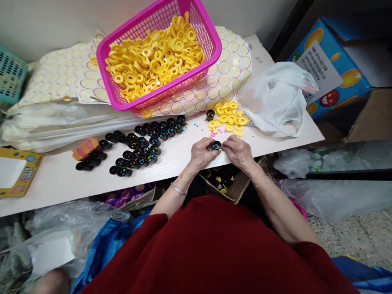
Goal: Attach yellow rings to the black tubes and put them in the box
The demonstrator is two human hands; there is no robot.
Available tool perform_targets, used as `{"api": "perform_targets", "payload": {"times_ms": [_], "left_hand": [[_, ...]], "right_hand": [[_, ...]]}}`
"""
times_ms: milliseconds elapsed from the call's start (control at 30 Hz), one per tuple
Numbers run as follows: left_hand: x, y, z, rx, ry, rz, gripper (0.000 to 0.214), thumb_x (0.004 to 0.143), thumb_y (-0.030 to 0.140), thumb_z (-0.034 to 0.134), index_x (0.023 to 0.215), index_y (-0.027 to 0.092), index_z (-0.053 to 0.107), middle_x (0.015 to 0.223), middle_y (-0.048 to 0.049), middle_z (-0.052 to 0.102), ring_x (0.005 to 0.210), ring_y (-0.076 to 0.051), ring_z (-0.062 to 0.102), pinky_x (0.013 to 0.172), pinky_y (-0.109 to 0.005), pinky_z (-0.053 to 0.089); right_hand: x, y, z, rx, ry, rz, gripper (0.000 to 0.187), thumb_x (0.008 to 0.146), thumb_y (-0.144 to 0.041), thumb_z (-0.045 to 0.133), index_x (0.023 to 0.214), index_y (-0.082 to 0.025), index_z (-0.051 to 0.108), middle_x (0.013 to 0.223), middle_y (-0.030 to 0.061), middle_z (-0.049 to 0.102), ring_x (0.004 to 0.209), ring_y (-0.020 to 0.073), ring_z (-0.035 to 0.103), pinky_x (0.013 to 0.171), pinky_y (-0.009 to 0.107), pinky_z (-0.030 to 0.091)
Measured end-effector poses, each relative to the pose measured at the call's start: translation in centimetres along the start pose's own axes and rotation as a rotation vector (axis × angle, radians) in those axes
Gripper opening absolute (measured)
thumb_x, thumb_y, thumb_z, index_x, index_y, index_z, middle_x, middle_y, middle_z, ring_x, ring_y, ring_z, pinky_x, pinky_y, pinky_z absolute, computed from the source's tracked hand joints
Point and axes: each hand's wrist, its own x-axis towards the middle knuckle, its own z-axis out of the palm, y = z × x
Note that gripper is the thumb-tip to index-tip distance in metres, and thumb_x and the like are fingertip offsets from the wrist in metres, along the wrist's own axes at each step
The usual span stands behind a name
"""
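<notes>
My left hand (202, 154) is closed around a small black cup (216, 145) with colourful beads or candies inside, held at the table's front edge. Close against its right side is my right hand (238, 152), fingers pinched together; whatever they hold is too small to make out. Just beyond the hands lie loose yellow ring-shaped pieces (229, 118), with another black cup (210, 114) standing beside them. Tiny pink and blue beads are scattered near there. To the left, several more black cups (139, 153) stand in groups, many with coloured bits inside.
A pink basket (106, 77) full of yellow ring pieces stands at the back on circle-printed sheets (59, 71). White plastic bag (273, 99) lies at right, near a blue carton (332, 72). Orange pieces (85, 148) sit left. Below the table edge is an open box (237, 189) of black-and-yellow items.
</notes>
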Motion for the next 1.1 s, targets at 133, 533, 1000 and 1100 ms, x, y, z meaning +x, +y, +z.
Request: {"api": "perform_targets", "payload": {"times_ms": [133,533,1000,1100], "left_hand": [[0.0,0.0,0.0,0.007,-0.002,-0.005,0.023,0.062,0.021,0.07,0.085,0.019,0.069,0.072,0.0021,0.059,0.061,-0.009,0.049,0.059,-0.022,0.04],[-0.1,-0.1,0.2,-0.014,-0.001,0.008,0.02,0.065,0.024,0.07,0.084,0.017,0.069,0.071,0.0014,0.06,0.06,-0.009,0.048,0.058,-0.022,0.038],[-0.1,-0.7,0.3,0.01,0.011,0.063,0.026,0.063,0.019,0.067,0.089,0.016,0.069,0.07,0.0024,0.057,0.061,-0.009,0.047,0.059,-0.022,0.038],[-0.2,-0.7,0.3,0.011,0.012,0.074,0.027,0.063,0.016,0.065,0.089,0.016,0.069,0.07,0.0027,0.057,0.062,-0.009,0.047,0.058,-0.021,0.038]], "right_hand": [[0.0,-0.2,0.2,0.043,0.05,0.015,0.023,0.087,-0.024,0.044,0.084,-0.019,0.066,0.086,0.0077,0.058,0.082,0.0201,0.055,0.072,0.03,0.041],[0.5,-1.5,-0.3,0.806,0.142,0.297,0.019,0.077,-0.039,0.051,0.075,-0.021,0.054,0.066,-0.0006,0.049,0.061,0.014,0.043,0.06,0.028,0.037],[0.2,-2.7,0.3,0.027,0.293,-0.204,0.022,0.089,-0.022,0.044,0.08,-0.02,0.064,0.079,0.006,0.058,0.073,0.0178,0.053,0.067,0.03,0.042],[0.3,-2.4,0.4,0.016,0.327,-0.269,0.02,0.087,-0.02,0.048,0.077,-0.02,0.065,0.075,0.0048,0.057,0.07,0.0174,0.051,0.064,0.03,0.042]]}}
